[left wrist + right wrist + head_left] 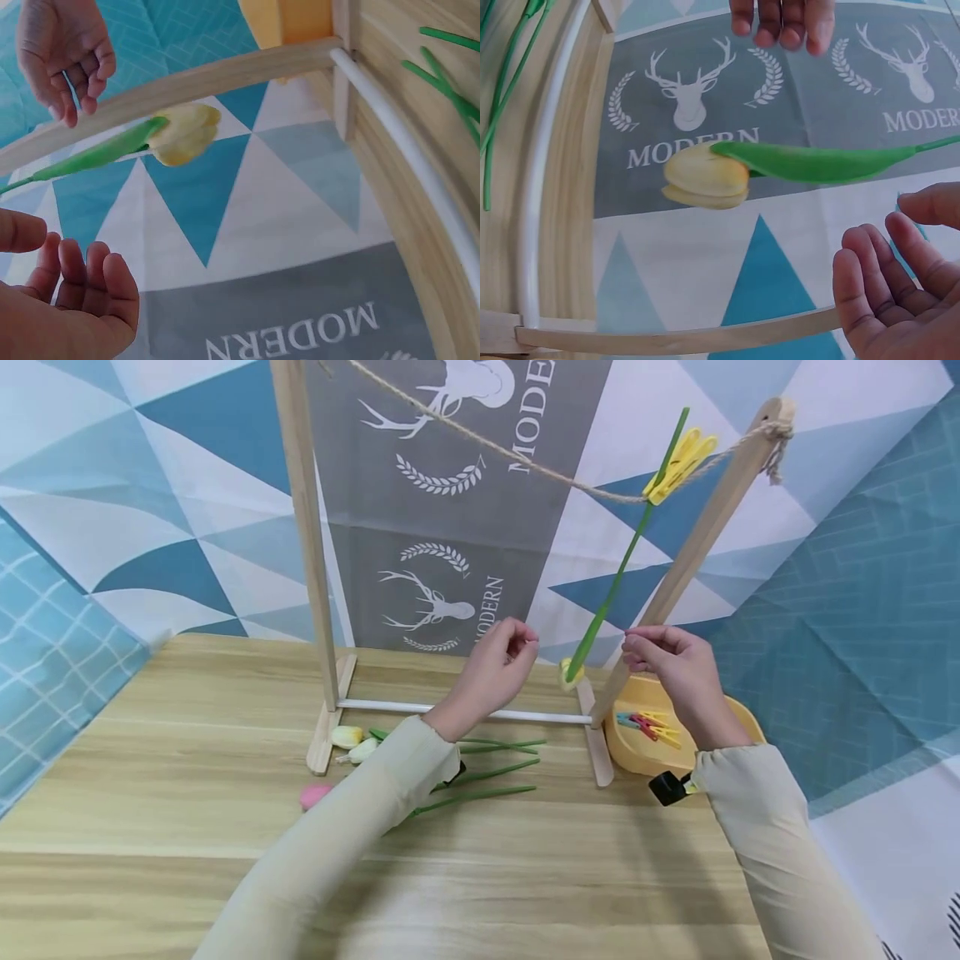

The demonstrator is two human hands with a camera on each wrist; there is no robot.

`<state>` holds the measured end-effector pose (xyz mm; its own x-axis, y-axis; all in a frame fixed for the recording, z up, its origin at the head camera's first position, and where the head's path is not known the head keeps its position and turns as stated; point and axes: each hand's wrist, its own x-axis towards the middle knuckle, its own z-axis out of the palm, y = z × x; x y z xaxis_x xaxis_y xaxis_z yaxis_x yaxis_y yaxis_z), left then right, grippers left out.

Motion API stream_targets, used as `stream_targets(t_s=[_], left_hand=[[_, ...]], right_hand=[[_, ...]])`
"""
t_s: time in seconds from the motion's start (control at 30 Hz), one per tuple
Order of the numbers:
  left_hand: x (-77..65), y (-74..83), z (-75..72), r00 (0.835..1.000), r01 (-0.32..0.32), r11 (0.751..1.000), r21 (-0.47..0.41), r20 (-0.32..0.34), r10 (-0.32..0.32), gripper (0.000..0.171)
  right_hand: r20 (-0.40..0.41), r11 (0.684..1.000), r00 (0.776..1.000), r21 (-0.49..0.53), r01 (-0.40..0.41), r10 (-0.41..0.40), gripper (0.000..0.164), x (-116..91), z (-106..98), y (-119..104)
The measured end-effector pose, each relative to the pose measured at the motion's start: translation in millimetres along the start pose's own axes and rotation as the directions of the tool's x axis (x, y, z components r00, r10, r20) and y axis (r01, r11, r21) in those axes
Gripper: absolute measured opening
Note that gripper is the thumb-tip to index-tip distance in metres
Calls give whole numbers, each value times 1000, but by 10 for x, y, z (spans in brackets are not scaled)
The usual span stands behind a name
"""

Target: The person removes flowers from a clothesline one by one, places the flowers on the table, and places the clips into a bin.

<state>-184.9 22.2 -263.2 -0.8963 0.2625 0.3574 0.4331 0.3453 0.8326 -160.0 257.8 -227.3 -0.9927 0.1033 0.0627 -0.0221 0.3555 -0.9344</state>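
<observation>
A yellow artificial tulip [572, 673] hangs bloom-down from a twine line [517, 457], its green stem pinned there by yellow clothespins [678, 468]. Just left of the bloom is my left hand [491, 668], fingers loosely bent and holding nothing. My right hand [678, 672] is on the other side, beside the stem, also holding nothing. In the left wrist view, the tulip's bloom [184, 135] and leaf lie between the two hands, apart from both. The right wrist view shows slack fingers [877, 262] below the green leaf [817, 163].
Wooden posts [303, 527] carry the twine, with a white rod [465, 710] between their feet. More tulips, with yellow, white and pink blooms [315, 795], lie on the wooden table [517, 877], partly behind my left sleeve. A yellow basin [626, 752] at right holds several coloured clothespins [648, 725].
</observation>
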Motion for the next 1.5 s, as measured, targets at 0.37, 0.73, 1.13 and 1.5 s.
stream_targets(t_s=[0.37,0.73,1.13,1.5], left_hand=[[170,254,84,998,-59,996,-65,11,60,14],[288,455,85,998,-49,994,-101,28,52,13],[540,721,99,995,-96,981,-166,14,99,13],[635,801,133,993,-115,980,-164,-20,113,21]], right_hand=[[-26,981,994,160,104,-102,27,11,-29,-189],[-80,939,974,260,225,-211,20,34,-48,-531],[-187,860,945,395,323,-269,26,66,-122,-840],[-309,772,877,425,473,-368,20,98,-174,-1280]])
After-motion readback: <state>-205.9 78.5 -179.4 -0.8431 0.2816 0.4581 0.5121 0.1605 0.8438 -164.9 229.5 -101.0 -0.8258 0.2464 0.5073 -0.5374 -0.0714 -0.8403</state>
